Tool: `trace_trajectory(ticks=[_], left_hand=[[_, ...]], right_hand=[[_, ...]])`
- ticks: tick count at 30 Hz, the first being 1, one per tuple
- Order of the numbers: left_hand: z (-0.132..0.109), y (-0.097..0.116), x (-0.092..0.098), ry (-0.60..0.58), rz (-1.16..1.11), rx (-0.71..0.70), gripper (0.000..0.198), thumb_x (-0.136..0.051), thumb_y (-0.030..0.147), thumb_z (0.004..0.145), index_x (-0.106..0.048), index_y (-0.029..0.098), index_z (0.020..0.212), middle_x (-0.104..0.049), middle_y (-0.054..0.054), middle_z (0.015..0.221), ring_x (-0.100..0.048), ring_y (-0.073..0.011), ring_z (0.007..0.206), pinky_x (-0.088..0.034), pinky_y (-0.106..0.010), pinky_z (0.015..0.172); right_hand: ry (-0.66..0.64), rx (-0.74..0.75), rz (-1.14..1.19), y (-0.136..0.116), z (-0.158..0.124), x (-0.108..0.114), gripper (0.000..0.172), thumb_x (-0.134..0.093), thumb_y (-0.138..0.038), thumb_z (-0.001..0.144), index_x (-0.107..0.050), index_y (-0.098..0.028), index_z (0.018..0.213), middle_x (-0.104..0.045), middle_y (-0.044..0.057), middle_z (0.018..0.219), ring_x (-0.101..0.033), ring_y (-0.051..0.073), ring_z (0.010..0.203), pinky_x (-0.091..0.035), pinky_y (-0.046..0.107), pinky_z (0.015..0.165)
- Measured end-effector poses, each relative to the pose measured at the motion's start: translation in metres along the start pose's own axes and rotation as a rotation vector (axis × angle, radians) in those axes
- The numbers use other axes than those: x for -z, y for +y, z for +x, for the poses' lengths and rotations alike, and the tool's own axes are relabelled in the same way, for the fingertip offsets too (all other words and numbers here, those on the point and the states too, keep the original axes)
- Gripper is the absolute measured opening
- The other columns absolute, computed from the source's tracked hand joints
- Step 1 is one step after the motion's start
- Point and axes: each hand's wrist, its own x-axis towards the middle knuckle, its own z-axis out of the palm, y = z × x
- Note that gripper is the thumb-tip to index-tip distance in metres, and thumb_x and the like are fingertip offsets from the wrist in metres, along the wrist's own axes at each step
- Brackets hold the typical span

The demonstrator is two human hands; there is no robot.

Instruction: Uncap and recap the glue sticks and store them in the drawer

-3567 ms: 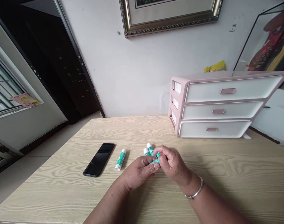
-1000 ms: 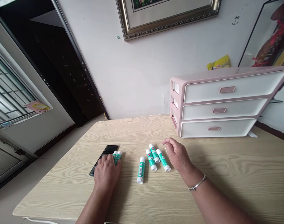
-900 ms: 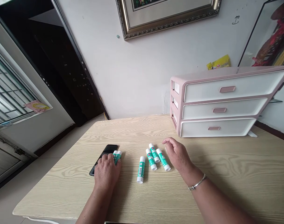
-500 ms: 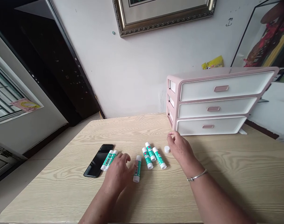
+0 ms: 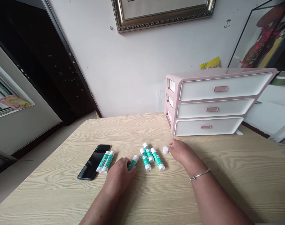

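On the pale wood-grain table (image 5: 62, 193), my left hand (image 5: 119, 178) closes over a glue stick (image 5: 133, 162). My half-curled right hand (image 5: 182, 153) sits just beside a white cap (image 5: 165, 150); whether it grips anything, I can't tell.

White wall (image 5: 133, 68) – framed picture (image 5: 163, 22), 3-drawer chest (image 5: 212, 107)

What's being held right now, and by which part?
The left hand seems to hold a glue stick by its near end; the right hand holds nothing.
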Motion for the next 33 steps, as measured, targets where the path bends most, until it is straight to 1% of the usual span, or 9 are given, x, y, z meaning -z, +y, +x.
trace_trajectory(ticks=[4,9,12,15,18,23,26,30,33], left_hand=[[0.002,-0.005,0.002,0.038,-0.144,0.023,0.022,-0.050,0.039,0.092,-0.062,0.021,0.093,-0.068,-0.003,0.082,-0.062,-0.0200,0.075,-0.038,-0.029,0.064],[0.003,-0.003,0.004,0.034,-0.348,-0.177,0.033,-0.045,0.048,0.096,-0.058,0.021,0.109,-0.069,-0.003,0.088,-0.064,-0.0204,0.079,-0.045,-0.030,0.070],[0.000,0.013,0.004,0.033,-0.325,-0.297,0.032,-0.044,0.043,0.099,-0.054,0.021,0.119,-0.071,-0.005,0.097,-0.065,-0.0211,0.084,-0.047,-0.032,0.074],[-0.002,0.033,0.000,0.058,-0.284,-0.422,0.032,-0.046,0.034,0.098,-0.050,0.022,0.128,-0.070,-0.008,0.110,-0.066,-0.0220,0.092,-0.048,-0.033,0.080],[-0.003,0.049,-0.007,0.087,-0.246,-0.488,0.033,-0.048,0.034,0.098,-0.051,0.023,0.129,-0.069,-0.010,0.118,-0.067,-0.0236,0.099,-0.049,-0.034,0.084],[-0.007,0.058,-0.009,0.034,-0.190,-0.427,0.029,-0.046,0.044,0.100,-0.059,0.024,0.116,-0.074,-0.007,0.105,-0.071,-0.0249,0.090,-0.048,-0.031,0.076],[-0.010,0.058,-0.002,-0.083,-0.330,-0.413,0.030,-0.046,0.047,0.099,-0.060,0.024,0.112,-0.075,-0.005,0.101,-0.069,-0.0221,0.086,-0.047,-0.027,0.073],[-0.016,0.060,0.007,-0.207,-0.609,-0.441,0.037,-0.044,0.051,0.100,-0.062,0.019,0.105,-0.071,-0.005,0.096,-0.063,-0.0186,0.084,-0.046,-0.026,0.076],[-0.025,0.059,0.010,-0.318,-0.795,-0.360,0.046,-0.045,0.059,0.097,-0.062,0.016,0.095,-0.063,-0.001,0.075,-0.054,-0.0143,0.070,-0.042,-0.023,0.066]], right_hand=[[0.067,0.019,0.036,-0.018,-0.005,0.009,0.020,-0.053,-0.026,0.086,-0.067,-0.021,0.073,-0.072,0.008,0.075,-0.063,0.021,0.069,-0.034,0.029,0.058],[0.293,0.130,0.349,-0.056,-0.021,0.027,0.031,-0.045,-0.040,0.096,-0.067,-0.023,0.083,-0.071,0.006,0.076,-0.063,0.020,0.070,-0.040,0.029,0.061],[0.149,0.232,0.643,-0.073,-0.033,0.028,0.041,-0.038,-0.051,0.100,-0.065,-0.023,0.088,-0.068,0.002,0.070,-0.059,0.017,0.063,-0.041,0.026,0.058],[0.008,0.280,0.710,-0.081,-0.041,0.021,0.043,-0.037,-0.053,0.101,-0.063,-0.022,0.088,-0.067,0.000,0.071,-0.059,0.015,0.064,-0.042,0.023,0.059],[-0.012,0.253,0.616,-0.084,-0.042,0.014,0.038,-0.039,-0.046,0.101,-0.063,-0.022,0.084,-0.068,0.002,0.075,-0.061,0.016,0.070,-0.042,0.024,0.062],[-0.002,0.213,0.622,-0.082,-0.041,0.004,0.021,-0.044,-0.026,0.096,-0.065,-0.023,0.093,-0.071,0.001,0.077,-0.061,0.014,0.067,-0.042,0.023,0.061],[-0.042,0.232,0.768,-0.081,-0.042,-0.001,0.024,-0.043,-0.019,0.092,-0.066,-0.023,0.098,-0.069,-0.002,0.074,-0.055,0.011,0.055,-0.040,0.020,0.052],[-0.069,0.289,0.883,-0.083,-0.046,-0.007,0.027,-0.042,-0.015,0.089,-0.067,-0.022,0.094,-0.068,-0.002,0.077,-0.057,0.010,0.060,-0.042,0.019,0.054],[-0.079,0.328,0.945,-0.075,-0.042,-0.006,0.025,-0.043,-0.017,0.090,-0.068,-0.022,0.092,-0.065,-0.001,0.074,-0.056,0.012,0.063,-0.043,0.021,0.056]])
